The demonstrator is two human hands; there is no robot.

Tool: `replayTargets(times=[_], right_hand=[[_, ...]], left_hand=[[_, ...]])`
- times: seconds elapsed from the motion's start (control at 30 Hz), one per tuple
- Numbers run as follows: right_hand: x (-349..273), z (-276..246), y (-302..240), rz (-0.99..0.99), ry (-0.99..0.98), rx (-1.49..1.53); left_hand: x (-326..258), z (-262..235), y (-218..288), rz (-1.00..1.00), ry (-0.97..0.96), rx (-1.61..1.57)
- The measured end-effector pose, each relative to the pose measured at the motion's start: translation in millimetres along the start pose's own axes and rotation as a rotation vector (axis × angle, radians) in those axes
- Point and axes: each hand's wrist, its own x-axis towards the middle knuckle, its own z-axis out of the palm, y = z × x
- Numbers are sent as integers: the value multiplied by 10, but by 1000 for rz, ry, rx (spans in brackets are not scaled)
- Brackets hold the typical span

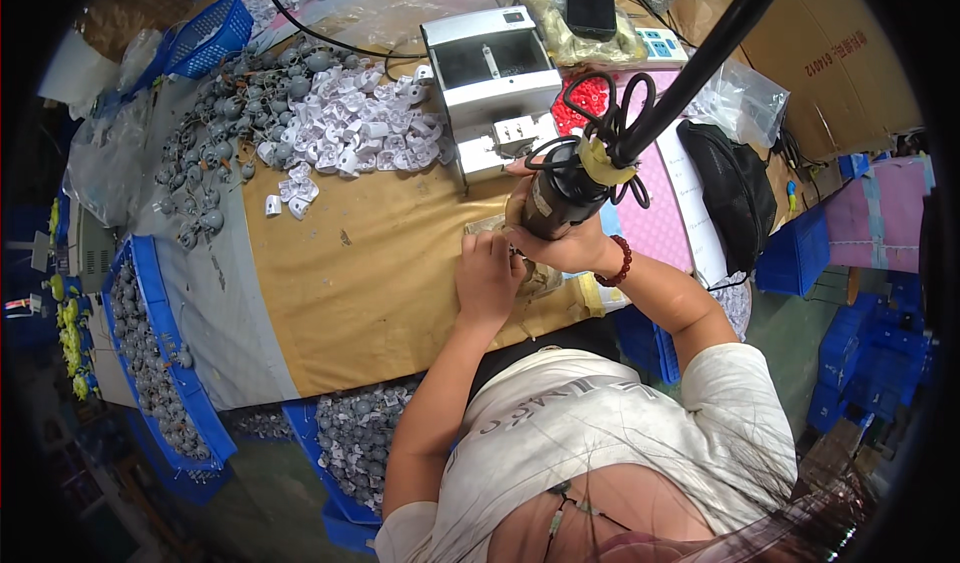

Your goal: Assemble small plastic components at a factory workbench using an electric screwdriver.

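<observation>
My right hand [572, 247] is wrapped round a black electric screwdriver [560, 201], which hangs from a dark pole with a coiled cord and yellow tape. Its tip points down at the table, hidden by my hands. Close beside it, my left hand [487, 275] has its fingers bent together at a small fixture [540, 281]; whatever they hold is covered. Just beyond my hands stands a silver-and-black machine [492, 83]. To its left lies a heap of white plastic parts [350, 128], with grey round parts [285, 88] past it.
Red small parts [583, 106] lie right of the machine, near a phone [590, 5] and a power strip [660, 47]. A black pouch [728, 198] rests at the right. Blue bins of grey parts [160, 383] stand along the left edge. The dark pole [700, 68] slants overhead.
</observation>
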Motion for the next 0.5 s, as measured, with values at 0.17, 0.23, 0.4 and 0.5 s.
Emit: replayTargets(times=[0.17,0.23,0.4,0.5], right_hand=[[-74,-25,70,44,-63,-25],[-124,-29,109,19,-123,-203],[-286,-49,135,17,-230,-44],[-357,-59,225,-4,-214,62]], left_hand=[[8,-15,-2,-9,-33,-19],[33,-50,-4,-37,-66,-77],[89,-189,72,-12,-51,-216],[97,-213,93,-25,-89,-200]])
